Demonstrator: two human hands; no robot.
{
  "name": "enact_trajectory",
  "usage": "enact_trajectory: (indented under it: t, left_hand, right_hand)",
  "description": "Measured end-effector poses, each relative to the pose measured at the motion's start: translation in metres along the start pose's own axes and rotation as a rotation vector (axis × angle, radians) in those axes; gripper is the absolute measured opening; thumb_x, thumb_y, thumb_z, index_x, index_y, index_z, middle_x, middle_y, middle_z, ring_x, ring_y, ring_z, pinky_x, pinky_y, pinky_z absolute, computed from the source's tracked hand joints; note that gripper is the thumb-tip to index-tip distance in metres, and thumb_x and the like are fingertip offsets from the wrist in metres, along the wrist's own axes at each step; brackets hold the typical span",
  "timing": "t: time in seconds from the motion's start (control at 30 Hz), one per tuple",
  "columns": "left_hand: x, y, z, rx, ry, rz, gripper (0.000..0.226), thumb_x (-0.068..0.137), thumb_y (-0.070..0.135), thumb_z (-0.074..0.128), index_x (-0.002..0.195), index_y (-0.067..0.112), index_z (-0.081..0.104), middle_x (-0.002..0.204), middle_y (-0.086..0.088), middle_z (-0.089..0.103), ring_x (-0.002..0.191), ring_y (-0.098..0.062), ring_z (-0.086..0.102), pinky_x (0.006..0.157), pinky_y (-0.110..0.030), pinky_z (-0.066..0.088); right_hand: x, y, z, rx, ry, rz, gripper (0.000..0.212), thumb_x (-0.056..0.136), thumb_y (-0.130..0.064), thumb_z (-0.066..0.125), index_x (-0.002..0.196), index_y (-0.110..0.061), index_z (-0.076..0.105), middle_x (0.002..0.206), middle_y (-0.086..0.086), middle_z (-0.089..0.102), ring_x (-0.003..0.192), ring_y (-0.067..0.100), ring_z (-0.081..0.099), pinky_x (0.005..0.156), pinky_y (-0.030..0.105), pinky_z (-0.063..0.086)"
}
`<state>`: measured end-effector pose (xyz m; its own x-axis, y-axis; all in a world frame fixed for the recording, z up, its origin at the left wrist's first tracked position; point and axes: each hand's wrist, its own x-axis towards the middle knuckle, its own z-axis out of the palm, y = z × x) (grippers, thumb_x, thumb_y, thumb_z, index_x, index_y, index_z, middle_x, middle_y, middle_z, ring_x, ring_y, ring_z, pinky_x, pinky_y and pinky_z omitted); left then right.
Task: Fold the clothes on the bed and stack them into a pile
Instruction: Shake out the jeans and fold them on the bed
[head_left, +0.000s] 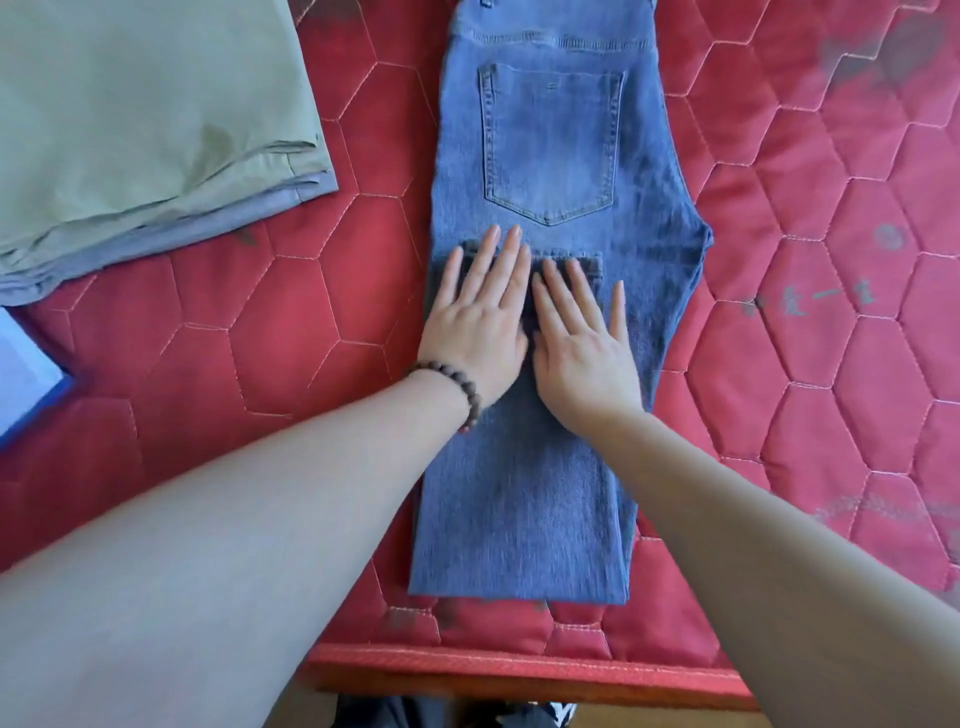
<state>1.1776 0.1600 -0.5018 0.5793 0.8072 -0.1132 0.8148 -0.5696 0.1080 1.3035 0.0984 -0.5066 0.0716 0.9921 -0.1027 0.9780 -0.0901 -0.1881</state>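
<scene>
A pair of blue jeans (550, 322) lies lengthwise at the center of a red quilted bed (291, 322), back pocket up, the legs doubled up so their hems sit just below the pocket. Both hands press flat on the hems, fingers straight: the left hand (475, 317), with a beaded bracelet (452, 387) at its wrist, beside the right hand (579, 343). Toward 10 o'clock rests a pile of folded clothes (140, 130), green on top.
</scene>
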Motion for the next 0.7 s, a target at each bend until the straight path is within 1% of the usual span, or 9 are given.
enact_trajectory:
  t: [0.07,0.13,0.23,0.43,0.57,0.7]
  left_hand:
    - [0.014,-0.013,0.006,0.024,-0.028,0.044,0.068,0.095,0.038,0.033,0.155,0.014,0.011,0.164,-0.002,0.005,0.15,-0.019,0.0,0.122,-0.043,0.002]
    - [0.016,-0.025,0.01,0.008,0.001,0.093,0.07,0.094,0.046,0.032,0.155,0.017,0.014,0.163,-0.004,0.011,0.15,-0.022,0.005,0.122,-0.044,0.007]
    - [0.015,-0.031,0.016,-0.043,0.049,0.065,0.074,0.091,0.053,0.036,0.155,0.019,0.019,0.162,-0.008,0.014,0.15,-0.029,0.009,0.121,-0.046,0.011]
    - [0.017,-0.033,0.017,-0.075,0.028,0.054,0.077,0.089,0.051,0.041,0.154,0.016,0.021,0.162,-0.008,0.014,0.15,-0.029,0.008,0.12,-0.048,0.012]
    - [0.019,-0.032,0.013,-0.072,-0.014,0.049,0.078,0.087,0.051,0.042,0.154,0.015,0.022,0.162,-0.009,0.014,0.15,-0.03,0.008,0.121,-0.048,0.011]
    - [0.021,-0.034,0.014,-0.067,-0.018,0.057,0.08,0.086,0.052,0.043,0.154,0.015,0.022,0.162,-0.008,0.015,0.15,-0.03,0.008,0.121,-0.048,0.011]
  right_hand:
    - [0.01,0.006,0.004,0.016,-0.017,0.021,0.055,0.101,-0.031,0.036,0.154,-0.019,0.023,0.161,-0.006,0.016,0.149,0.014,0.007,0.119,0.053,0.003]
    - [0.008,0.013,0.006,-0.005,-0.006,0.009,0.058,0.1,-0.04,0.034,0.154,-0.022,0.023,0.161,-0.007,0.016,0.149,0.013,0.008,0.119,0.054,0.005]
    - [0.005,0.02,0.006,-0.035,0.006,0.042,0.064,0.096,-0.051,0.032,0.154,-0.025,0.021,0.162,-0.004,0.013,0.15,0.016,0.008,0.119,0.055,0.004]
    - [0.007,0.022,0.006,-0.043,-0.024,0.047,0.069,0.092,-0.048,0.039,0.154,-0.022,0.022,0.162,-0.002,0.011,0.15,0.016,0.008,0.117,0.059,0.01]
    - [0.009,0.022,0.003,-0.043,-0.059,0.055,0.072,0.09,-0.049,0.04,0.154,-0.024,0.018,0.162,-0.003,0.009,0.15,0.016,0.007,0.117,0.059,0.01]
    - [0.012,0.022,0.004,-0.049,-0.059,0.058,0.073,0.09,-0.049,0.041,0.154,-0.025,0.018,0.162,-0.004,0.009,0.15,0.016,0.009,0.117,0.059,0.01]
